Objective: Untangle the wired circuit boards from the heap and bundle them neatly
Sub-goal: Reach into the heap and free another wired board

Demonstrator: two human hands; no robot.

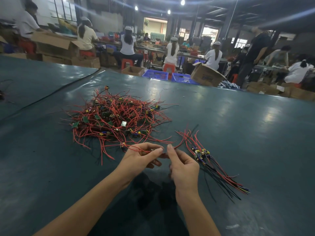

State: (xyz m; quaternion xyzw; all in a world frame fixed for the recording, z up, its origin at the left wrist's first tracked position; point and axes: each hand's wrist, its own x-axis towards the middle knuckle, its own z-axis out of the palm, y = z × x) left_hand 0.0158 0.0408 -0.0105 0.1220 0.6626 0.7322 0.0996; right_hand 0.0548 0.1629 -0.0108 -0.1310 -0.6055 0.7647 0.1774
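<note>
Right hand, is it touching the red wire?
Touching. The head view shows the right hand pinching the red wire between its thumb and fingertip, with no gap showing.

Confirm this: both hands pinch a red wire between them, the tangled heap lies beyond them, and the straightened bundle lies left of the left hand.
Not quite: the straightened bundle lies right of the right hand, not left of the left hand, as the head view shows. The rest stands.

My left hand (pixel 139 158) and right hand (pixel 183 166) pinch one red wire (pixel 136 149); heap (pixel 112 116) beyond my fingers (pixel 159 149), bundle (pixel 202 154) right.
</note>
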